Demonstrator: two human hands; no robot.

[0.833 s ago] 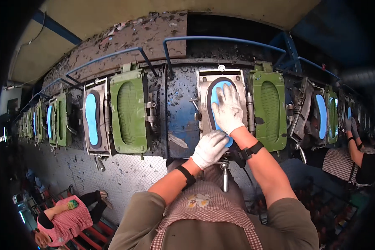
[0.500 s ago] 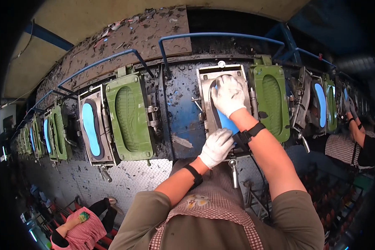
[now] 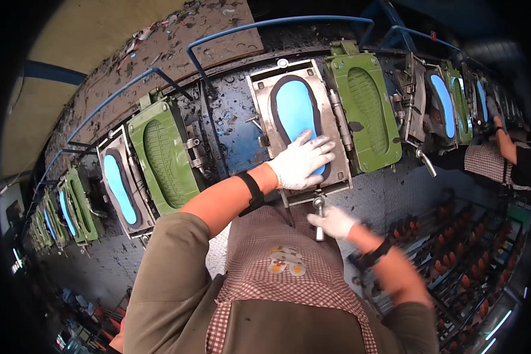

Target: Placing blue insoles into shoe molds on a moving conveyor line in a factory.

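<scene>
A blue insole-shaped piece (image 3: 295, 106) with a dark rim lies in the metal mould tray (image 3: 259, 88) in front of me. My left hand (image 3: 304, 159), in a white glove, rests on the heel end of the blue piece with its fingers spread. Below the tray's near edge, my gloved right hand (image 3: 334, 223) is at the metal handle (image 3: 319, 203). Its fingers cross the handle's line but are smeared by motion, so I cannot tell whether they grip it. Hinged to the tray's right side, the green mould lid (image 3: 366, 112) stands open, its sole pattern facing up.
More moulds run along the bench: a green lid (image 3: 162, 153) and another blue piece (image 3: 119, 186) to the left, a further blue piece (image 3: 442, 106) to the right. A blue rail (image 3: 277, 25) passes behind. A co-worker's arm (image 3: 504, 141) reaches in at far right; racks (image 3: 454, 253) stand lower right.
My right hand has left the blue piece and come down to the handle. My left hand has moved up from the tray's near edge onto the blue piece. The view has shifted.
</scene>
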